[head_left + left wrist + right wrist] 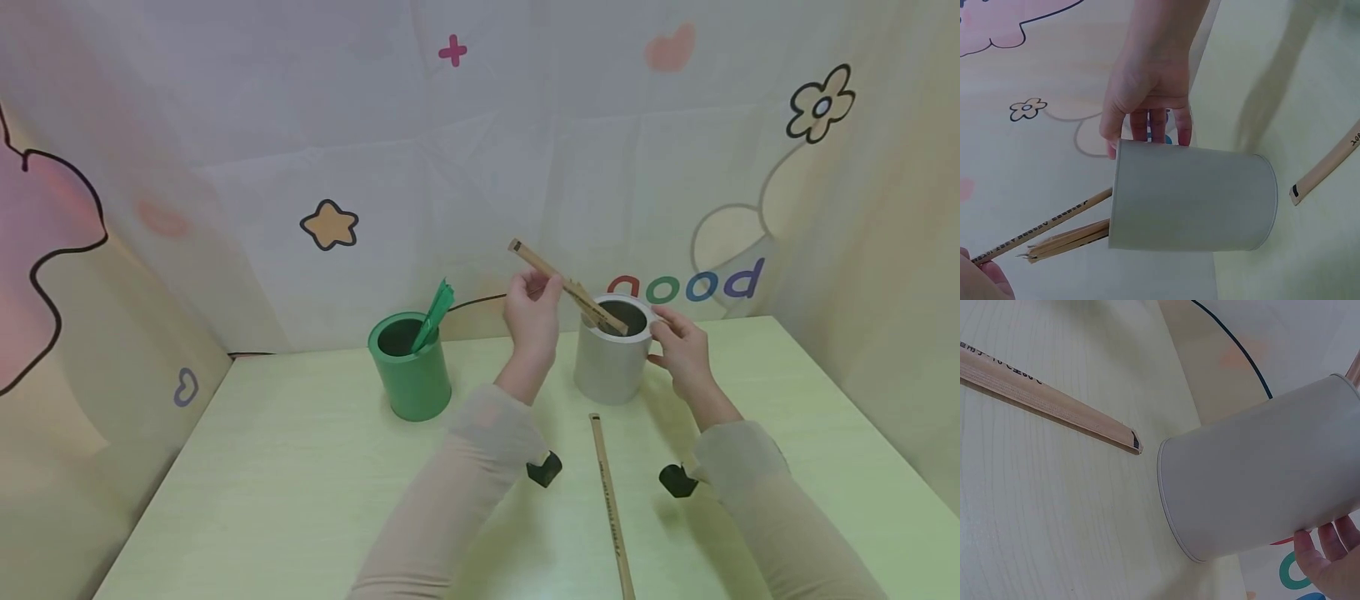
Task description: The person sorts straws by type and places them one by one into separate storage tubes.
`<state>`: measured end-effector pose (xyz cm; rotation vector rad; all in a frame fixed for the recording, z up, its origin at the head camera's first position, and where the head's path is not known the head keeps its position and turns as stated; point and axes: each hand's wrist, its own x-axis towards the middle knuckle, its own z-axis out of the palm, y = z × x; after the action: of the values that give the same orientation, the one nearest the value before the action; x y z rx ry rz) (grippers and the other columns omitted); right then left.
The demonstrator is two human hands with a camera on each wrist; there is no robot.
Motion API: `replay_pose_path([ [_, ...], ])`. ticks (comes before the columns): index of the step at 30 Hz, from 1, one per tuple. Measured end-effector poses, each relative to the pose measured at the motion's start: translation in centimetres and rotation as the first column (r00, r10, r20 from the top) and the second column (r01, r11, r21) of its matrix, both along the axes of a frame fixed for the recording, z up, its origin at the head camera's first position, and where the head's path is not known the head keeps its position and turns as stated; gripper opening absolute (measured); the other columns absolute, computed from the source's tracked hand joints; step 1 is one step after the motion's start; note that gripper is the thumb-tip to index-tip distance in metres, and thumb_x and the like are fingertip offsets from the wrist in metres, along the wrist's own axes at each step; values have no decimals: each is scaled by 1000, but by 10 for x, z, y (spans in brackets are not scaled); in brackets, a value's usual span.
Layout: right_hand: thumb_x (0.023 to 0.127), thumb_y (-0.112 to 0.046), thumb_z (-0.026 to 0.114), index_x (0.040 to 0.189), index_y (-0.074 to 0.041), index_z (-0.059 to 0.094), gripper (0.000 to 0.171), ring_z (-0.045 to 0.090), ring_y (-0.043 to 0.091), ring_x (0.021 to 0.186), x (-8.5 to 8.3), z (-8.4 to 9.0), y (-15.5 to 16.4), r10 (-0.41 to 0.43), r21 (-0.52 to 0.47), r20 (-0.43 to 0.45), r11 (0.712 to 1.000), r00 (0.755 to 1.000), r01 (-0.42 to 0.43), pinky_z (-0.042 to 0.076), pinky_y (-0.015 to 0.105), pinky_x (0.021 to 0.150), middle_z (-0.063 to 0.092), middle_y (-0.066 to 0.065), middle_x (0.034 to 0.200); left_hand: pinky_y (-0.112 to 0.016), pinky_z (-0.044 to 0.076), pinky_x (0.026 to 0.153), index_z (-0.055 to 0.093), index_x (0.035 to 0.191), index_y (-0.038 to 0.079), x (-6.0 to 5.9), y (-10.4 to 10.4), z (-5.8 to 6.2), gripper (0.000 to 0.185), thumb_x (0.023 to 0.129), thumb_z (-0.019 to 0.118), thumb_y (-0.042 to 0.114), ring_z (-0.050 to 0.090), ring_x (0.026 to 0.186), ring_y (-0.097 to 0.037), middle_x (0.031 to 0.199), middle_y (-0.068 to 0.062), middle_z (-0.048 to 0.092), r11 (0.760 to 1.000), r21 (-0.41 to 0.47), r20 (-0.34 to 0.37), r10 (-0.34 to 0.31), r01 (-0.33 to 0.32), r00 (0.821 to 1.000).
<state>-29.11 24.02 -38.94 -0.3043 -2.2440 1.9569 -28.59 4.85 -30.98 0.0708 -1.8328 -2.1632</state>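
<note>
My left hand (532, 321) pinches a flat brown strip (531, 256) with dark printed lettering, its lower end inside a grey cylindrical cup (609, 367). A bundle of thin brown strips (1069, 242) with frayed ends leans out of the same cup. My right hand (684, 350) grips the cup's right side near the rim, thumb at the edge and fingers against the wall. In the left wrist view only a few left fingertips (988, 278) show, at the lower left corner. Another printed brown strip (611, 508) lies on the table in front of the cup.
Left of the grey cup stands a green cup (420, 387) with a crumpled green strip (435, 312) sticking out. The pale wood-grain table (247, 483) meets a printed cloth backdrop (262, 275) behind. A dark wrist camera (544, 468) hangs at the left sleeve.
</note>
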Motion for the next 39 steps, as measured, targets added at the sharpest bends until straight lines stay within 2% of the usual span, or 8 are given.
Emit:
replay_pose_path([
  [7, 91, -26, 40, 136, -13, 36, 47, 46, 5, 93, -1, 0, 0, -4, -3, -5, 1000, 1000, 4, 45, 41, 82, 51, -5, 109, -25, 47, 78, 55, 89, 8, -3, 8, -13, 12, 82, 61, 14, 56, 85, -11, 89, 0, 59, 998, -56, 39, 3, -1, 999],
  [13, 91, -26, 39, 136, -14, 35, 47, 46, 10, 99, -1, 0, 1, -7, 4, -1, 1000, 1000, 7, 45, 41, 83, 50, 1, 116, -25, 48, 76, 57, 88, 7, -4, 13, -21, 10, 81, 61, 12, 59, 85, -12, 89, -1, 61, 993, -118, 60, -13, 20, 998],
  [19, 91, -26, 39, 136, -13, 36, 46, 47, 7, 94, -1, 0, 1, -8, 5, -6, 1000, 1000, 8, 46, 41, 82, 51, -3, 111, -24, 47, 76, 61, 89, 10, -4, 17, -28, 9, 81, 62, 14, 58, 84, -11, 88, 1, 62, 982, -185, 72, -32, 45, 997],
  [26, 91, -27, 39, 136, -13, 35, 47, 47, 7, 95, 0, 0, 0, -4, 10, -5, 1000, 1000, 4, 46, 41, 82, 50, 2, 117, -25, 47, 75, 63, 90, 12, -5, 19, -37, 11, 81, 63, 18, 57, 83, -10, 86, 3, 63, 969, -238, 108, -44, 69, 993],
  [32, 91, -23, 40, 135, -10, 36, 47, 48, 1, 89, 0, -2, 0, 14, 7, -35, 1000, 999, -14, 47, 37, 78, 51, -12, 100, -24, 47, 70, 65, 87, 10, -4, 18, -43, 10, 80, 64, 18, 58, 81, -10, 85, 1, 65, 945, -318, 105, -48, 80, 993],
  [37, 90, -23, 41, 135, -9, 36, 47, 48, 0, 86, -1, -3, 0, 16, 5, -44, 1000, 999, -16, 48, 33, 74, 50, -17, 93, -23, 48, 69, 64, 94, 10, -4, 15, -52, 15, 81, 63, 16, 59, 82, -11, 88, -1, 65, 940, -320, 112, -90, 122, 990],
  [39, 90, -23, 41, 135, -10, 36, 47, 49, 0, 86, -1, -3, 1, 17, 4, -41, 1000, 999, -17, 47, 36, 77, 50, -16, 94, -23, 48, 68, 64, 97, 11, -5, 13, -57, 17, 81, 62, 15, 59, 81, -12, 88, -1, 65, 938, -317, 125, -108, 143, 986],
])
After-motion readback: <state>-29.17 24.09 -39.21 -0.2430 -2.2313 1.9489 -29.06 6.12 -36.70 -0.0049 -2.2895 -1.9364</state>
